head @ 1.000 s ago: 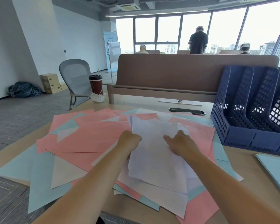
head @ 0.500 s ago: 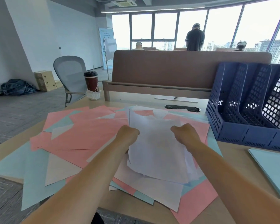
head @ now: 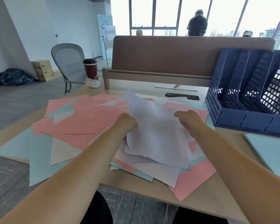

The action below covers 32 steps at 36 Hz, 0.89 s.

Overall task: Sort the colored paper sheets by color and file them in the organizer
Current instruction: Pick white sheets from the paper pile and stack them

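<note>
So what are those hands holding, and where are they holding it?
A bunch of white sheets. The left hand has its grip on the bunch's left edge, and the right hand has its grip on the right edge.

Blue organizer (head: pixel 242 122) blocking right side

Both hands (head: pixel 127 123) (head: pixel 187 119) gripping white sheets (head: pixel 157 135); fingers apparently curled underneath.

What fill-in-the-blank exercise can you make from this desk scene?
1. The left hand and the right hand grip ____ sheets.
2. The blue organizer stands to the ____ of the paper pile.
3. The red cup has a ____ lid.
Missing words: white; right; black.
</note>
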{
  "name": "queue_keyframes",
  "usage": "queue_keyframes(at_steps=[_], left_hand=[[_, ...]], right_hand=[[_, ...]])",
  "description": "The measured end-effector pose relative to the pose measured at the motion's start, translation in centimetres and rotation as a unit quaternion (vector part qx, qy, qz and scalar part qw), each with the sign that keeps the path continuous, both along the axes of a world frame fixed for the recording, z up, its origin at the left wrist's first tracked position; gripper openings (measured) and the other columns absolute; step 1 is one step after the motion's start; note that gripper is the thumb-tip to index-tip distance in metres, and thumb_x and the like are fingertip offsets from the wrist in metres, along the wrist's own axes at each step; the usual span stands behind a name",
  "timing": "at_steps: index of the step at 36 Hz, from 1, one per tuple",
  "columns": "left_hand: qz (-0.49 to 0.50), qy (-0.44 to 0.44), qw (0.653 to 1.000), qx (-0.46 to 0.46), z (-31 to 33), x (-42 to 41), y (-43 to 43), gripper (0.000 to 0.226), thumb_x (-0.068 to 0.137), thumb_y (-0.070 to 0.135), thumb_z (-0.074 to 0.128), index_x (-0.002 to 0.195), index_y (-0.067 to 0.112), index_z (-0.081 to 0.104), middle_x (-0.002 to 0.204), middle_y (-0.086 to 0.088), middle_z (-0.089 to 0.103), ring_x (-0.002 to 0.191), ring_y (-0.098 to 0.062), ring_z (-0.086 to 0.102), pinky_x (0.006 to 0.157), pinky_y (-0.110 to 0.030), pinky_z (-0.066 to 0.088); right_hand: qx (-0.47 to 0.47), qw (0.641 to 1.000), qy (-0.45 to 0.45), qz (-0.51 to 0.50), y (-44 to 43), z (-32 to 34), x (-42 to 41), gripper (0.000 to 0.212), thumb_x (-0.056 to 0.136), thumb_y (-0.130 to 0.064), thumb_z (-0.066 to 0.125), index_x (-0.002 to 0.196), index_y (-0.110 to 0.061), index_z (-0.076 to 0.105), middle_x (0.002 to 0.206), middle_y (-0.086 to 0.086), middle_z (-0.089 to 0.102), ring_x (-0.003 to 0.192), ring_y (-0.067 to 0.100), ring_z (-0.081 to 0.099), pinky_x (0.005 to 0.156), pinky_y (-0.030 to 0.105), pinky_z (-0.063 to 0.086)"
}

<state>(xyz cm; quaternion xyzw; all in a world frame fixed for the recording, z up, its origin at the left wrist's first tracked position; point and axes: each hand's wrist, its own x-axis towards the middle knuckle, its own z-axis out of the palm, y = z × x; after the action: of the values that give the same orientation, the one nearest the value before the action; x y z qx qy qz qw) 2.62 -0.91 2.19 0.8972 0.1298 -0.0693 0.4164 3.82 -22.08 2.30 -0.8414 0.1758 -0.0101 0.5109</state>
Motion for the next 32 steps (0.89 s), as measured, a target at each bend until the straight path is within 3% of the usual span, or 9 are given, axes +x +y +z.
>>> queue_keyframes(at_steps=[5, 8, 12, 15, 18, 21, 24, 27, 32], left_hand=[[0.004, -0.057, 0.998, -0.013, 0.8, -0.4, 1.3, 0.022, 0.095, 0.013, 0.060, 0.113, 0.000, 0.059, 0.102, -0.013, 0.050, 0.092, -0.021, 0.048, 0.069, -0.026, 0.036], [0.017, -0.063, 0.997, -0.050, 1.2, -0.8, 2.3, 0.013, 0.095, 0.012, 0.060, 0.101, 0.006, 0.051, 0.104, -0.014, 0.053, 0.092, -0.025, 0.052, 0.075, -0.029, 0.040], [0.034, -0.059, 0.995, -0.075, 1.5, -1.2, 3.9, 0.032, 0.090, 0.013, 0.066, 0.118, -0.002, 0.063, 0.116, -0.016, 0.063, 0.106, -0.032, 0.062, 0.093, -0.037, 0.048], [0.029, -0.053, 0.996, -0.059, 1.4, -1.7, 4.7, 0.039, 0.088, 0.016, 0.069, 0.123, -0.002, 0.062, 0.118, -0.016, 0.063, 0.106, -0.032, 0.061, 0.087, -0.033, 0.046], [0.015, -0.050, 0.998, -0.035, 0.8, -1.9, 5.2, 0.037, 0.088, 0.016, 0.069, 0.120, -0.002, 0.062, 0.116, -0.017, 0.063, 0.101, -0.033, 0.061, 0.081, -0.031, 0.044], [0.005, -0.060, 0.998, -0.022, 0.3, -2.4, 5.3, 0.030, 0.088, 0.012, 0.067, 0.115, -0.001, 0.064, 0.108, -0.016, 0.063, 0.095, -0.031, 0.059, 0.078, -0.029, 0.042], [-0.003, -0.073, 0.997, -0.014, -0.3, -2.7, 5.5, 0.017, 0.088, 0.006, 0.062, 0.103, -0.002, 0.066, 0.092, -0.012, 0.059, 0.082, -0.027, 0.054, 0.069, -0.027, 0.038], [-0.013, -0.059, 0.998, 0.034, -0.8, -3.0, 5.8, 0.008, 0.087, 0.007, 0.059, 0.093, 0.002, 0.060, 0.082, -0.008, 0.053, 0.071, -0.024, 0.049, 0.059, -0.026, 0.033], [-0.018, -0.031, 0.993, 0.112, -1.3, -3.0, 6.2, 0.031, 0.087, 0.012, 0.054, 0.115, 0.001, 0.061, 0.117, -0.018, 0.061, 0.110, -0.036, 0.060, 0.083, -0.035, 0.047]], right_hand=[[-0.013, 1.000, 0.003, 0.003, 0.2, -0.6, -0.7, 0.023, 0.089, -0.023, 0.064, 0.089, -0.002, 0.054, 0.077, 0.009, 0.047, 0.064, 0.023, 0.043, 0.059, 0.030, 0.033], [-0.011, 1.000, 0.006, 0.016, 0.7, -0.5, -1.1, 0.028, 0.088, -0.027, 0.067, 0.093, -0.001, 0.057, 0.083, 0.011, 0.054, 0.076, 0.029, 0.055, 0.061, 0.030, 0.038], [-0.023, 0.999, 0.006, 0.036, 1.6, -0.5, -1.6, 0.028, 0.090, -0.028, 0.067, 0.093, -0.002, 0.056, 0.091, 0.012, 0.052, 0.077, 0.027, 0.051, 0.052, 0.027, 0.031], [-0.019, 0.998, 0.012, 0.056, 2.3, -0.4, -2.1, 0.029, 0.089, -0.028, 0.070, 0.092, -0.004, 0.055, 0.084, 0.009, 0.048, 0.065, 0.019, 0.044, 0.052, 0.028, 0.030], [-0.050, 0.997, 0.010, 0.066, 3.3, -0.3, -2.8, 0.030, 0.086, -0.023, 0.076, 0.080, -0.005, 0.053, 0.076, 0.007, 0.045, 0.070, 0.025, 0.048, 0.057, 0.031, 0.038], [-0.079, 0.994, 0.003, 0.071, 4.1, -0.6, -3.1, 0.031, 0.082, -0.012, 0.078, 0.066, -0.005, 0.052, 0.071, 0.010, 0.050, 0.061, 0.022, 0.050, 0.050, 0.029, 0.037], [-0.119, 0.990, -0.006, 0.081, 4.6, -1.3, -2.9, 0.027, 0.079, 0.003, 0.066, 0.061, -0.005, 0.048, 0.067, 0.011, 0.045, 0.071, 0.024, 0.048, 0.058, 0.033, 0.038], [-0.183, 0.979, 0.016, 0.087, 4.9, -1.6, -3.1, 0.027, 0.084, 0.002, 0.059, 0.062, -0.005, 0.045, 0.073, 0.013, 0.048, 0.074, 0.027, 0.049, 0.061, 0.031, 0.039], [-0.248, 0.963, 0.032, 0.098, 5.2, -1.5, -3.5, 0.023, 0.090, -0.003, 0.053, 0.069, -0.008, 0.048, 0.078, 0.009, 0.051, 0.081, 0.028, 0.055, 0.071, 0.032, 0.047]])
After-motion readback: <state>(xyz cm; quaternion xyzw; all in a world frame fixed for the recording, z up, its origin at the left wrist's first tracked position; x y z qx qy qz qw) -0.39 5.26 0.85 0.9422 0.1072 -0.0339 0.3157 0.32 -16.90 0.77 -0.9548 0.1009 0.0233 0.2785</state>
